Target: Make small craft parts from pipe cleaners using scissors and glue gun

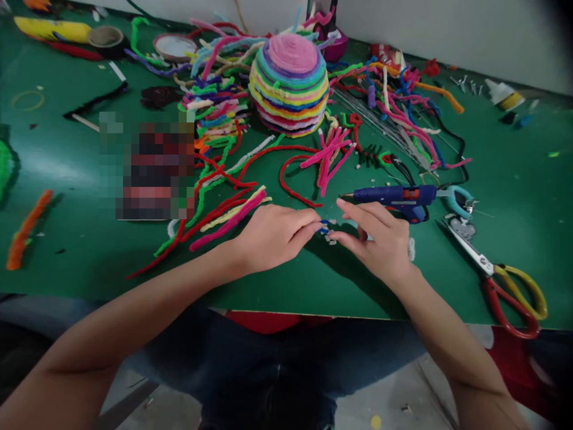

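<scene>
My left hand [280,236] is closed in a pinch on a small blue piece [324,227], possibly a bit of pipe cleaner; the fingers cover much of it. Just to the right is my right hand [376,236], its thumb and fingers apart with nothing between them. Whitish bits lie by the blue piece. Behind the right hand rests a blue glue gun [394,196], nozzle pointing left. Pink and red pipe cleaners [228,224] lie beside the left hand. Scissors [487,266] with red and yellow handles lie open to the right, over the table's front edge.
A ball wound with striped pipe cleaners [289,86] stands at the back. Heaps of coloured pipe cleaners [219,107] flank it. Metal rods [385,128] lie behind the glue gun. A tape roll [106,40] sits back left; an orange piece [29,230] lies front left.
</scene>
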`<state>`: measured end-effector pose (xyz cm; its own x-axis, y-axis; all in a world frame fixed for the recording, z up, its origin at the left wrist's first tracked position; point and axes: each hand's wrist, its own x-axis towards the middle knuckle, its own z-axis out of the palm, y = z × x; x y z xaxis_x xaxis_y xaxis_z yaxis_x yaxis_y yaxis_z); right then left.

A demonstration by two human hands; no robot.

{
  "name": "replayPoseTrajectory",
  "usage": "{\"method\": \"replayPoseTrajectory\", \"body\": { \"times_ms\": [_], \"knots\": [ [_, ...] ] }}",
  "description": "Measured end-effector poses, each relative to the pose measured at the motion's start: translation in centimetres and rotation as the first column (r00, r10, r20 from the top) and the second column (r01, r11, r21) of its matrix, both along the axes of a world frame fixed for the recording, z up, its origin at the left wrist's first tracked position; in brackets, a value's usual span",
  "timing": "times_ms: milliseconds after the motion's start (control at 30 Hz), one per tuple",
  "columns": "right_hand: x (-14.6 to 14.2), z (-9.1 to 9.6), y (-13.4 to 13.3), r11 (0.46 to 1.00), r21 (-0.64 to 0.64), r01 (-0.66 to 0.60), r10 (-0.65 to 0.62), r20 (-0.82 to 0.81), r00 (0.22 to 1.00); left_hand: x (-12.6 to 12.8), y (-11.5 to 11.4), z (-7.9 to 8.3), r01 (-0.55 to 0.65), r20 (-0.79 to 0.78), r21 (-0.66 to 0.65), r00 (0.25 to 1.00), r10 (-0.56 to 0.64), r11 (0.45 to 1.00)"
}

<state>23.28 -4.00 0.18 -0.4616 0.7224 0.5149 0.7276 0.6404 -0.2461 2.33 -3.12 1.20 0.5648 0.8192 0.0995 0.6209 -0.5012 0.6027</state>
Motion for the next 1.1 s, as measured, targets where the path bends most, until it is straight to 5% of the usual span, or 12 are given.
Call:
{"method": "replayPoseTrajectory", "body": {
  "times_ms": [267, 767, 967, 1100],
  "knots": [
    [-0.4, -0.1, 0.0, 0.991, 0.123, -0.052, 0.064, -0.096, 0.993, 0.0, 0.3, 1.0, -0.050, 0.148, -0.253, 0.985, 0.089, 0.966],
    [-0.5, -1.0, -0.3, 0.991, 0.115, -0.067, 0.071, -0.033, 0.997, 0.2, 0.2, 1.1, -0.010, 0.133, -0.221, 0.990, 0.040, 0.975],
    [-1.2, 0.4, -0.5, 0.969, 0.216, -0.117, 0.079, 0.177, 0.981, 0.2, 0.1, 0.7, -0.002, 0.119, -0.225, 0.992, 0.030, 0.974],
    [-1.0, 0.4, -0.6, 0.982, 0.171, -0.086, 0.043, 0.238, 0.970, 0.2, 0.2, 0.5, -0.017, 0.088, -0.190, 0.995, 0.035, 0.982]
  ]
}}
